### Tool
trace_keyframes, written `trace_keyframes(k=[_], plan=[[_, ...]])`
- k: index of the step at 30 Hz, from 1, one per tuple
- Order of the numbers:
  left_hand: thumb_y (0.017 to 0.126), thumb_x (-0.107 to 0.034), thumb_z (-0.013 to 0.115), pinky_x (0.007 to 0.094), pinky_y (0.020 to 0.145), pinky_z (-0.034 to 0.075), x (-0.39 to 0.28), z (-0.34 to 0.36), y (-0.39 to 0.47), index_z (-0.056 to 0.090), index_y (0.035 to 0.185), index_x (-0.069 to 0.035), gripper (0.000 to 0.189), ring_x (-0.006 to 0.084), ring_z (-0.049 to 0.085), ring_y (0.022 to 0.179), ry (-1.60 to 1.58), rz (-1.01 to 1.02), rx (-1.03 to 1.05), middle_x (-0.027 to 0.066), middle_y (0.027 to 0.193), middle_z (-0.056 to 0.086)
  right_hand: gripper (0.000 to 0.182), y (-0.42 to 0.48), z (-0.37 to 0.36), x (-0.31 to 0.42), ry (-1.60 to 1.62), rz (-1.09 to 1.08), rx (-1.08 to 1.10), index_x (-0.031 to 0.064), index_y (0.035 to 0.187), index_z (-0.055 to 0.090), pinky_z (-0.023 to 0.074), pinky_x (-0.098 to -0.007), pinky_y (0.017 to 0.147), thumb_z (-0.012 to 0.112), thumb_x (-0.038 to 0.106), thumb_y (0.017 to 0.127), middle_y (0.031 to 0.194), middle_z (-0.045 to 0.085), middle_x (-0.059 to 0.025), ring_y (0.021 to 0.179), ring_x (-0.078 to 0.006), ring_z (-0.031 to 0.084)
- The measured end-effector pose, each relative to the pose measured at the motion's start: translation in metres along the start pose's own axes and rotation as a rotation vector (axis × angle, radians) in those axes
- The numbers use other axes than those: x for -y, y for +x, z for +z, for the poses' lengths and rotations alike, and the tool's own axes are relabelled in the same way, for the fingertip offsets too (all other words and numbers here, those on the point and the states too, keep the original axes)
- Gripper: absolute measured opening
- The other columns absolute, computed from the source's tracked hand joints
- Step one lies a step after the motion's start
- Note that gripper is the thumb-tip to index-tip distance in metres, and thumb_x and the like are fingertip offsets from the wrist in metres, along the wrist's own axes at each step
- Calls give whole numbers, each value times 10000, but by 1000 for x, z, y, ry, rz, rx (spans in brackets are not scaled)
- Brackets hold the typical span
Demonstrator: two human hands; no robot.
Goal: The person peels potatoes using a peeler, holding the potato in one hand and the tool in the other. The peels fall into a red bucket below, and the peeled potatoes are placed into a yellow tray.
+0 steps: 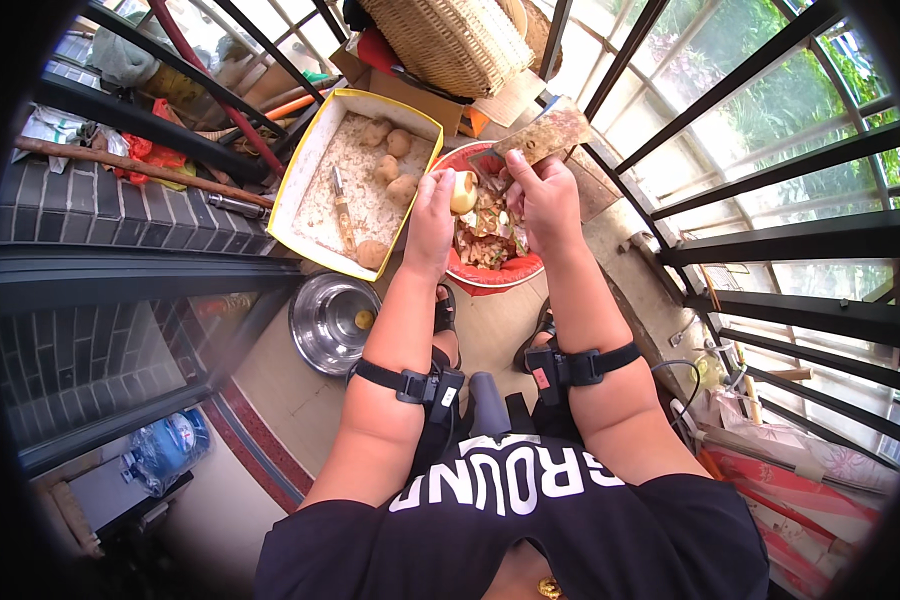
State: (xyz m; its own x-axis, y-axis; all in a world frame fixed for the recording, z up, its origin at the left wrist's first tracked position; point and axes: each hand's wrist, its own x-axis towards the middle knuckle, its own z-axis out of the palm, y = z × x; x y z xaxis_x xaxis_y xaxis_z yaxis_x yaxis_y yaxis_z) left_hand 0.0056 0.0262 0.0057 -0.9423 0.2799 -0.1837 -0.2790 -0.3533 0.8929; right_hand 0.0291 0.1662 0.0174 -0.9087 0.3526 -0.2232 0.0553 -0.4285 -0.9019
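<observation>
In my left hand [433, 214] is a partly peeled potato [463, 196], pale with some brown patches. My right hand [551, 202] grips a flat, brown-stained tool [544, 133] with a small hole in its face; I cannot tell its exact kind. Both hands are over a bin lined with a red plastic bag [504, 276]. Vegetable peelings and scraps [487, 244] lie inside it. To the left stands a yellow-rimmed cardboard box [316, 196] with several unpeeled potatoes [387, 169] and a narrow-handled tool [343, 214], perhaps a knife or peeler.
A stainless steel bowl [322, 330] on the floor holds one small yellowish potato [364, 319]. A woven basket [446, 41] stands beyond the bin. Dark metal railings [787, 244] run along the right, a brick ledge [142, 206] along the left. My sandalled feet [446, 311] flank the floor before the bin.
</observation>
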Motion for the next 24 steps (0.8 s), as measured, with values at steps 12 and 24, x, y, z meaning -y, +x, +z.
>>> trace_keyframes(k=[12,24], plan=[[993,-369,413,259,716,479,9,-12,1,536,1033,-41,353,145,588,813,-144,-87,23,78,923,604,206,7,-3,-3,101,91,-220,2,930,550,371,-232,416,636,186,902,645,535,-10,465,-82,468],[994,-447,358,286,555,417,1,-13,6,561,1015,-23,471,164,494,649,-505,-246,50,68,851,592,193,-9,12,7,79,-12,126,6,951,587,387,-208,442,643,184,900,710,599,-14,476,-60,471]])
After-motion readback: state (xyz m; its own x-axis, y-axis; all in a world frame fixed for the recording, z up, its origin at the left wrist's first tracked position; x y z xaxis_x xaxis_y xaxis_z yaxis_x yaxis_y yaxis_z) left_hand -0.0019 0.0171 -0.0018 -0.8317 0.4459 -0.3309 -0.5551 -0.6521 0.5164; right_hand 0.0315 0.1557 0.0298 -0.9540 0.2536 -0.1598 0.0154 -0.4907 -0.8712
